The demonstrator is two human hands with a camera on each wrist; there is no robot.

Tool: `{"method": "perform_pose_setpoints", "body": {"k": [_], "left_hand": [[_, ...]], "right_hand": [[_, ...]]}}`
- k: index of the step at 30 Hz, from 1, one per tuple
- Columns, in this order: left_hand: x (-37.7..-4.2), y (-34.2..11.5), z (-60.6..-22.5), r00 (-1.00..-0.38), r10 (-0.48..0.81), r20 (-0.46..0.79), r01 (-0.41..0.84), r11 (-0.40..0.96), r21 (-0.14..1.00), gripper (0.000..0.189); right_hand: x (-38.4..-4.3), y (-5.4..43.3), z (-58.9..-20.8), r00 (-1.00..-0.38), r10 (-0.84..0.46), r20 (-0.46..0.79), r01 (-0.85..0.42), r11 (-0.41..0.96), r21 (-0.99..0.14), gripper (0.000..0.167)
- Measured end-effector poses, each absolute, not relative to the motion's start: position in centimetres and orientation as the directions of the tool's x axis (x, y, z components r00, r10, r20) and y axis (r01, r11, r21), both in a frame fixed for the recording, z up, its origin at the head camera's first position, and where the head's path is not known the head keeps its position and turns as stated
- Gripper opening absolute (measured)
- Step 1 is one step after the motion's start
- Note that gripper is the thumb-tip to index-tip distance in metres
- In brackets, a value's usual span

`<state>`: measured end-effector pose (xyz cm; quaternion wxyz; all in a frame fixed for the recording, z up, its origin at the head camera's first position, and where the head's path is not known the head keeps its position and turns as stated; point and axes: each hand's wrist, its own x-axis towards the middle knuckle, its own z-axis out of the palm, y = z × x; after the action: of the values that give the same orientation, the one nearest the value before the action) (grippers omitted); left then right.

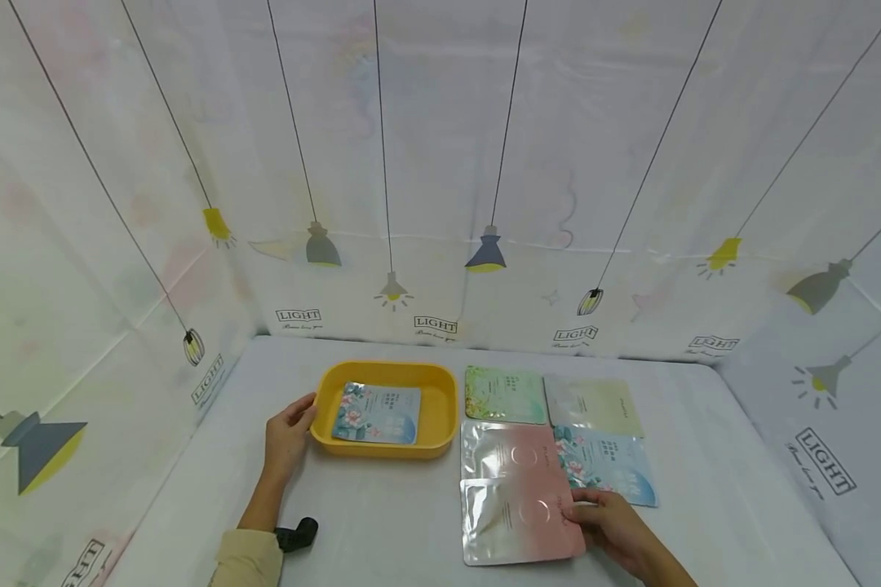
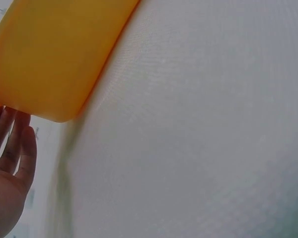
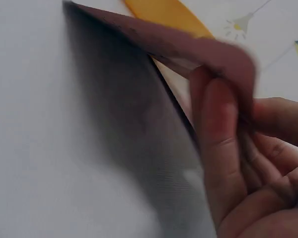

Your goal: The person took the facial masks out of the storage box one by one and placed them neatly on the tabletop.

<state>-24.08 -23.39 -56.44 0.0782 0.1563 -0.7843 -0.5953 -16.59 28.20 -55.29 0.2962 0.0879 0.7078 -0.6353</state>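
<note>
My left hand (image 1: 288, 436) is at the left end of a yellow plastic tray (image 1: 325, 439), its fairly straight fingers (image 2: 10, 144) touching the end wall. Inside the tray lies a blue floral sachet (image 1: 378, 413). With thumb and fingers, my right hand (image 1: 620, 528) pinches the right edge of the nearer pink sachet (image 1: 510, 526); in the right wrist view this edge is raised off the table. That sachet overlaps another pink sachet (image 1: 506, 450) behind it. A second blue floral sachet (image 1: 609, 465) lies just beyond the right hand.
A green sachet (image 1: 505, 395) and a pale yellow-green sachet (image 1: 595, 405) lie behind the pink and blue ones. The white table (image 1: 382, 522) meets curtains printed with hanging lamps at the back and sides. A black object (image 1: 301, 534) is at the left wrist.
</note>
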Motion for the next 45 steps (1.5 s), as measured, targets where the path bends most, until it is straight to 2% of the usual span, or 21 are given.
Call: {"method": "perform_pose_setpoints", "body": {"k": [6, 15, 22, 34, 40, 45], "left_hand": [[-24.1, -23.4, -56.4, -0.94, -0.334, -0.066, -0.158, 0.256, 0.954, 0.041], [-24.2, -23.5, -56.7, -0.942, -0.328, -0.07, -0.157, 0.248, 0.956, 0.041], [-24.2, -23.5, -56.6, -0.942, -0.328, -0.065, -0.15, 0.241, 0.959, 0.04], [-24.1, -23.5, -56.6, -0.942, -0.328, -0.068, -0.15, 0.23, 0.961, 0.039], [-24.1, -23.4, -56.8, -0.941, -0.333, -0.063, -0.145, 0.227, 0.963, 0.039], [-24.1, -23.5, -56.7, -0.939, -0.338, -0.059, -0.144, 0.233, 0.962, 0.039]], "right_hand": [[-16.0, 28.0, -55.0, -0.797, -0.281, -0.534, 0.444, 0.327, -0.834, 0.038], [-15.4, 27.4, -54.4, -0.8, -0.289, -0.525, 0.372, 0.447, -0.813, 0.023], [-15.2, 27.5, -53.4, -0.805, -0.246, -0.54, 0.35, 0.538, -0.767, 0.014], [-15.1, 27.8, -53.2, -0.813, -0.2, -0.547, 0.346, 0.59, -0.729, 0.015], [-16.4, 28.1, -52.6, -0.852, -0.134, -0.505, 0.328, 0.615, -0.717, 0.018], [-18.2, 28.0, -51.6, -0.89, -0.164, -0.426, 0.247, 0.61, -0.753, 0.027]]}}
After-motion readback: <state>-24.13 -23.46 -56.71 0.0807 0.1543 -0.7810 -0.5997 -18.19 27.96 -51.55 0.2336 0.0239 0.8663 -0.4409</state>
